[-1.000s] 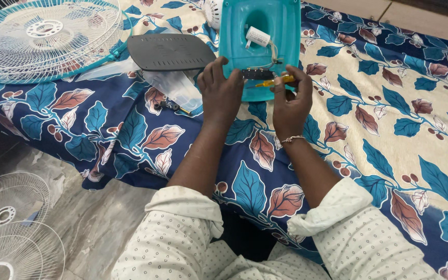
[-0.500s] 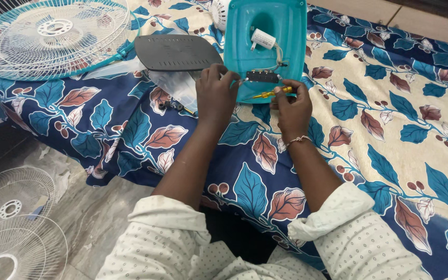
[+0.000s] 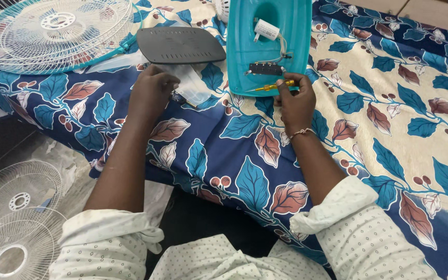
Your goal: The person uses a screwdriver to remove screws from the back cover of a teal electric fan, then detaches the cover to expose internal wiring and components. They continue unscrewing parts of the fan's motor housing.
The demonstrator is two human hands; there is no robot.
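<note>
Two hands work on the bed. The right hand (image 3: pixel 295 101) pinches a slim yellow-handled screwdriver (image 3: pixel 271 86) at the turquoise plastic fan base (image 3: pixel 245 46); it is light and rigid, best held by the handle. The left hand (image 3: pixel 150 89) rests curled, apparently over small dark screws beside a clear plastic bag (image 3: pixel 190 85).

Leaf-print bed (image 3: pixel 390 135) bears teal base (image 3: pixel 242 57), fan grille (image 3: pixel 53 33)

I see a round white wire fan guard w/ teal rim (image 3: pixel 53 31) top left on the blue leaf-print bedsheet (image 3: pixel 390 129), a flat dark grey plastic cover (image 3: pixel 180 45) beside it. Two white wire grilles (image 3: pixel 14 223) on the floor, bottom left.
</note>
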